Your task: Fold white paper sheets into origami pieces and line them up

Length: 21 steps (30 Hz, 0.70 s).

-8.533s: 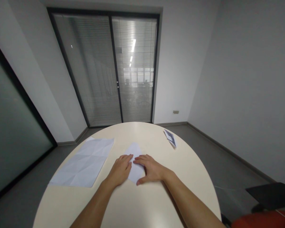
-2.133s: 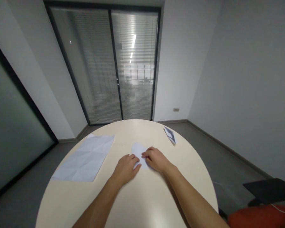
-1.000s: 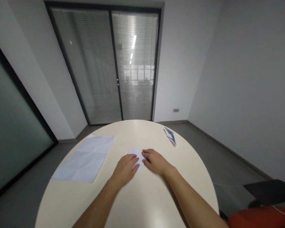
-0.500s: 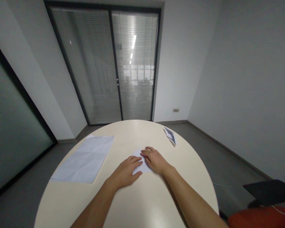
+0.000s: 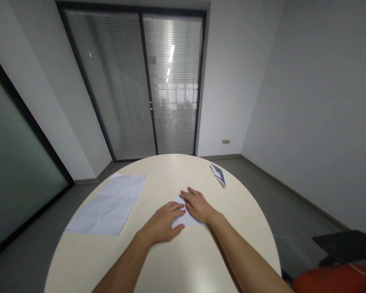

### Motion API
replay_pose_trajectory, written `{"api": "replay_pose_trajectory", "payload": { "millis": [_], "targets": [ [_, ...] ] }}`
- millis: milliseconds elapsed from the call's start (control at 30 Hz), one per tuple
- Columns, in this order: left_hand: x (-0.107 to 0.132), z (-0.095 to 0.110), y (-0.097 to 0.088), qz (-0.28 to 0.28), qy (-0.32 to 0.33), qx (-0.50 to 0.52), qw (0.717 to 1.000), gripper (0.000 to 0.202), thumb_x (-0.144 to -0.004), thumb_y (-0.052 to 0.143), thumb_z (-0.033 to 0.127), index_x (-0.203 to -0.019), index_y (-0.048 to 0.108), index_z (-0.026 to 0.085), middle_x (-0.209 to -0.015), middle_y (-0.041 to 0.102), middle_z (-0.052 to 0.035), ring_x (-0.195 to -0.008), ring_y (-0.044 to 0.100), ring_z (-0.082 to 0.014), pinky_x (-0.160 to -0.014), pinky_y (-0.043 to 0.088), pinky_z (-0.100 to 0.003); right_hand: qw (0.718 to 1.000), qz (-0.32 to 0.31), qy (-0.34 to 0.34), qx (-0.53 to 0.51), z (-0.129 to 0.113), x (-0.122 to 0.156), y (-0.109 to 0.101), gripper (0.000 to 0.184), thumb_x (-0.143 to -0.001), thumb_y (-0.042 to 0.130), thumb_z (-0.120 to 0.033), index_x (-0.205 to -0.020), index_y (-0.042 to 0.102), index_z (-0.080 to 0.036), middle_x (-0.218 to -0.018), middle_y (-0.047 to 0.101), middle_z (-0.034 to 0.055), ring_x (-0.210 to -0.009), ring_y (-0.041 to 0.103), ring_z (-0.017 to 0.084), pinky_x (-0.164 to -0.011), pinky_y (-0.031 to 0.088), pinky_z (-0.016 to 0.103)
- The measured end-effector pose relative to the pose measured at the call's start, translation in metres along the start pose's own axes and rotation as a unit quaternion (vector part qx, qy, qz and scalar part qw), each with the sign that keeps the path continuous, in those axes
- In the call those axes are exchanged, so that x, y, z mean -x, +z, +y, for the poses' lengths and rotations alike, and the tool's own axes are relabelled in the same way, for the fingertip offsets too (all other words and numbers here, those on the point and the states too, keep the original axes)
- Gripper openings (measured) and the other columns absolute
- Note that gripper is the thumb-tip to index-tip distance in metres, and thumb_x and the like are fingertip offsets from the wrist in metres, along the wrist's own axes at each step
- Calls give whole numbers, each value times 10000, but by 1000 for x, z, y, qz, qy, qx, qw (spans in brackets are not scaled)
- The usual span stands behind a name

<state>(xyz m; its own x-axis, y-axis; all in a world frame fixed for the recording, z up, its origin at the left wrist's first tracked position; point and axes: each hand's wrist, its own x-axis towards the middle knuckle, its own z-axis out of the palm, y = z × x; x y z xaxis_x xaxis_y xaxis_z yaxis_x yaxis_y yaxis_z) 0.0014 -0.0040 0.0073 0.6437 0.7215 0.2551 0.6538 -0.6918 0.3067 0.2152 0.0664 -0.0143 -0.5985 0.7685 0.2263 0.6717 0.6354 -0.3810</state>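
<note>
A small piece of folded white paper [image 5: 187, 220] lies flat on the table under both hands. My left hand [image 5: 166, 219] rests on its left side, fingers stretched and thumb apart. Across its upper right part lies my right hand [image 5: 198, 204], palm down, with the fingers spread toward the upper left. Both hands cover much of the paper, so its full outline is hidden. Neither hand grips anything.
A large creased white sheet [image 5: 110, 207] lies at the left of the round cream table [image 5: 171, 167]. A folded paper piece [image 5: 218, 174] sits near the far right edge. At lower right stands a red and black chair [image 5: 335, 278].
The small paper has shifted slightly toward me and to the right. My left hand has moved a little right with it; the right hand's fingers have spread somewhat.
</note>
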Motion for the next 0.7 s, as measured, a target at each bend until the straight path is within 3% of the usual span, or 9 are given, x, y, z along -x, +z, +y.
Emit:
{"api": "replay_pose_trajectory", "payload": {
  "millis": [700],
  "targets": [
    [0,-4,8,25,-1,-5,1000,444,-884,666,301,-1319,628,218,-1378,627,-81,-1302,519,-261,-1139,434,-445,1000,-1,-22,12,2,1,-1,451,-995,434,-243,-1423,574,-234,-1513,535,80,-1487,330,355,-1162,334,585]
  ]
}}
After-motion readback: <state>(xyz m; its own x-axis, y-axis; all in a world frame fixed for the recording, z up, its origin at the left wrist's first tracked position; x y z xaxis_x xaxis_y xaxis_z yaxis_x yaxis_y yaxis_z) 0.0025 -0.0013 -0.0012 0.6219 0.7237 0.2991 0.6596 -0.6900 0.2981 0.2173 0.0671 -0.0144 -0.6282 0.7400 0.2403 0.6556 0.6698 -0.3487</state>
